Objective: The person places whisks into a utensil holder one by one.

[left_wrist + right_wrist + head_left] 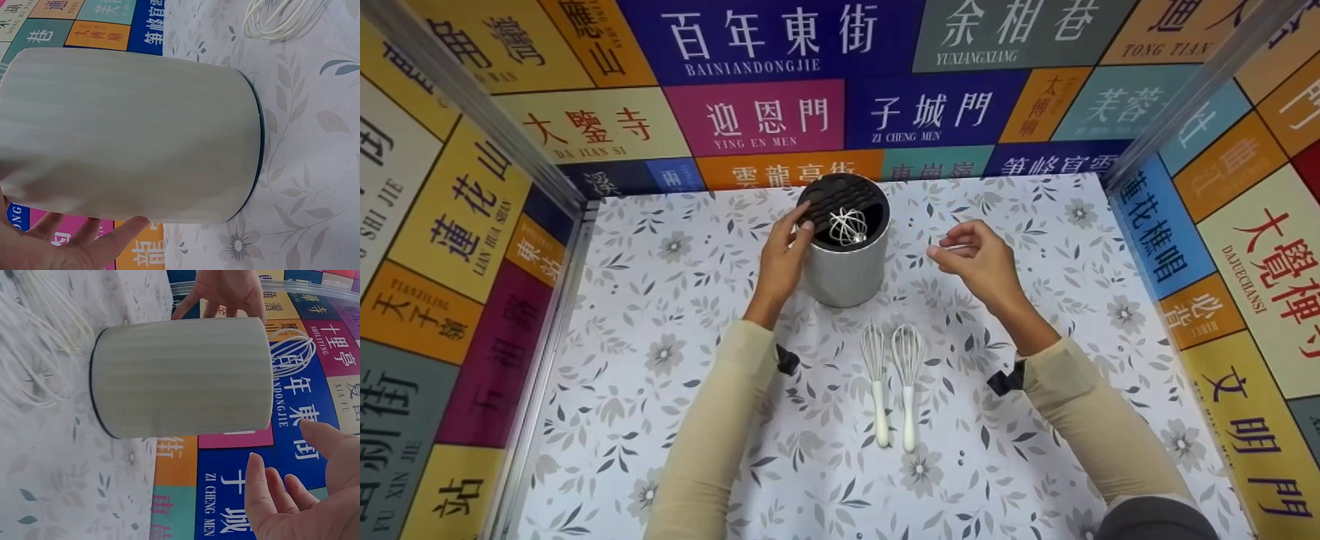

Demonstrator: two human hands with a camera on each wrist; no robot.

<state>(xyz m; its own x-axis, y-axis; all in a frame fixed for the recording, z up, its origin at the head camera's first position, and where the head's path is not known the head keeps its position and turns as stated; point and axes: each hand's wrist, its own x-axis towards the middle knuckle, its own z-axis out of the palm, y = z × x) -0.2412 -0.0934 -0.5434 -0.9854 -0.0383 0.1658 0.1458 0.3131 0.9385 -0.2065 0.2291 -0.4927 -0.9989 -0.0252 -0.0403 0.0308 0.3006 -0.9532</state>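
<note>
A pale grey cylindrical utensil holder (846, 277) with a black slotted top (840, 193) stands upright toward the back of the table. The wire head of a whisk (849, 226) pokes out of its top, the handle hidden inside. My left hand (784, 259) rests against the holder's left side, fingertips at the rim; in the left wrist view its fingers (121, 236) lie extended along the wall. My right hand (979, 262) hovers right of the holder, fingers loosely bent and holding nothing. Two white-handled whisks, one left (876, 382) and one right (908, 382), lie side by side in front.
The table (660, 420) wears a white cloth with grey leaves and flowers. Printed panels enclose it at the back (754, 116), left (457, 315) and right (1252, 300), with metal frame posts at the corners. Dark straps (1006, 379) sit at both wrists.
</note>
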